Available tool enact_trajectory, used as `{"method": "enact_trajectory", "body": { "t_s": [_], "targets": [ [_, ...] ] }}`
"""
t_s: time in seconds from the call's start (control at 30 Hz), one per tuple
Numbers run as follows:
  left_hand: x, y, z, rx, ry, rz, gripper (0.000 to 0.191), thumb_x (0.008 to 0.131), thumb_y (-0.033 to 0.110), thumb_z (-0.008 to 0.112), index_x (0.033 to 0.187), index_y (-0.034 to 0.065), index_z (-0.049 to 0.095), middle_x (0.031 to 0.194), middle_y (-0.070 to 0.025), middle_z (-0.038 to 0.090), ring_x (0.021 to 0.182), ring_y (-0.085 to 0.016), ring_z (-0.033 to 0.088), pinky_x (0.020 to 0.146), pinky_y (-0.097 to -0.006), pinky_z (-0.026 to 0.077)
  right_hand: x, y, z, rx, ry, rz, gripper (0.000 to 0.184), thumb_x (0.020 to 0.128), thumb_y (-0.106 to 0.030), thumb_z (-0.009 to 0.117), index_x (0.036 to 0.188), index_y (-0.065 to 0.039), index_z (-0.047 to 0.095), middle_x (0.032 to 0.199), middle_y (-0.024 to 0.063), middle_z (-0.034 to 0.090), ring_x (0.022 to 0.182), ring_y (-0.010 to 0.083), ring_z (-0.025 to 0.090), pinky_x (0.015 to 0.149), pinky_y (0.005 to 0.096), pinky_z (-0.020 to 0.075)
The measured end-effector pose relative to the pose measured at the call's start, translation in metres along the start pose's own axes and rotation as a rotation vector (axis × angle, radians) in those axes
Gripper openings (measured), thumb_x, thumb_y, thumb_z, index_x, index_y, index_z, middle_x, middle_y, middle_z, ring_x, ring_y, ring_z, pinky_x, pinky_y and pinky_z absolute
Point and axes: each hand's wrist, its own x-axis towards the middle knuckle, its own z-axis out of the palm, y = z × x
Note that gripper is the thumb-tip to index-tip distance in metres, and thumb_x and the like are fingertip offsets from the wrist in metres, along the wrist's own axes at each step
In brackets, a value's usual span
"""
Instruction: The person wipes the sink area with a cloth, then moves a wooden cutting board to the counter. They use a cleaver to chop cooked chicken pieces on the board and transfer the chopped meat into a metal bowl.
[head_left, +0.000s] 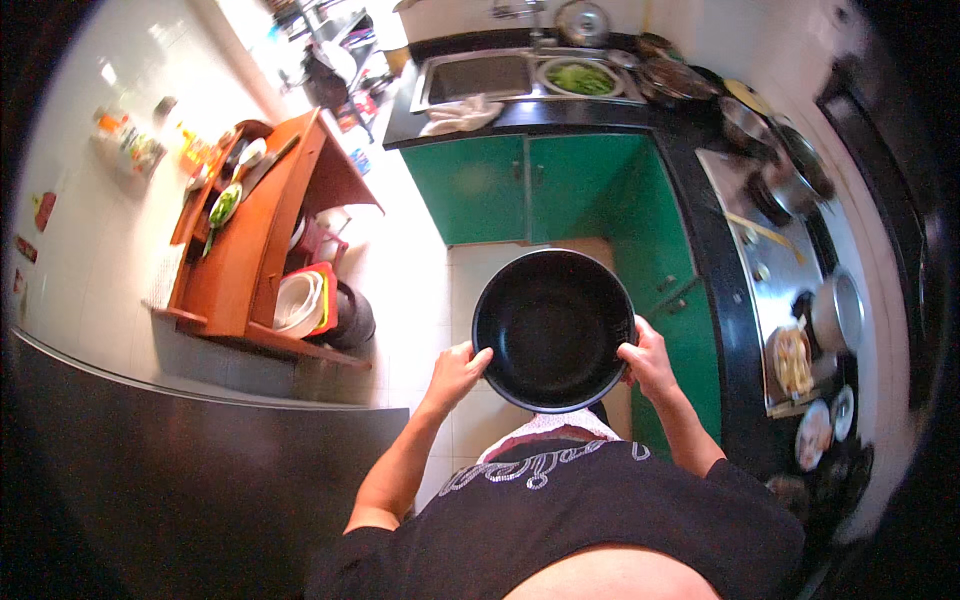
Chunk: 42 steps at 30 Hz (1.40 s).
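Observation:
A round black cooking pot (553, 330) is held level in front of my body, above the tiled floor. Its dark inside faces up toward me and shows no food. My left hand (459, 371) grips the pot's left side, with the thumb over the rim. On the opposite side, my right hand (646, 358) has hold of the rim in the same way. The fingers of both hands are partly hidden beneath the pot, so any side handles cannot be made out.
Green cabinets (469, 191) and a black countertop (637, 118) wrap ahead and right. By the sink (480, 79) sits a bowl of green leaves (581, 78). A gas stove (757, 270) holds pans. Leftward stands a wooden cabinet (277, 217) with a knife (274, 159) on top.

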Motion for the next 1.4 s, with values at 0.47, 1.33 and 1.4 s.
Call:
{"method": "enact_trajectory", "body": {
  "t_s": [0.47, 1.33, 1.4],
  "targets": [
    [0.24, -0.004, -0.158, -0.997, 0.53, -0.215, 0.007, 0.071, 0.005, 0.06, 0.066, 0.0054, 0.056, 0.063, -0.0058, 0.055, 0.05, -0.017, 0.055, 0.043, -0.0336, 0.05, 0.343, -0.126, 0.117, 0.3, -0.406, -0.033, 0.032, 0.09, -0.016, 0.052, 0.117, 0.0, 0.051, 0.067, 0.0087, 0.061, 0.048, 0.0129, 0.056, 0.041, 0.0229, 0.0454],
    [0.753, -0.242, -0.672, -1.006, 1.263, -0.315, 0.026, 0.068, -0.005, 0.045, 0.092, -0.0092, 0.053, 0.088, -0.0192, 0.059, 0.06, -0.029, 0.062, 0.04, -0.0355, 0.056, 0.609, -0.176, 0.433, 0.146, -0.381, 0.317, 0.021, 0.088, -0.012, 0.053, 0.103, 0.002, 0.057, 0.068, 0.0074, 0.06, 0.052, 0.0121, 0.057, 0.045, 0.0223, 0.0455],
    [0.757, -0.252, -0.673, -1.039, 1.285, -0.279, 0.024, 0.068, -0.004, 0.047, 0.09, -0.0093, 0.053, 0.088, -0.0178, 0.059, 0.062, -0.029, 0.062, 0.042, -0.0366, 0.057, 0.615, -0.177, 0.435, 0.147, -0.35, 0.317, 0.021, 0.087, -0.013, 0.053, 0.102, 0.002, 0.057, 0.067, 0.0065, 0.059, 0.052, 0.0116, 0.056, 0.045, 0.0223, 0.0447]
  ]
}}
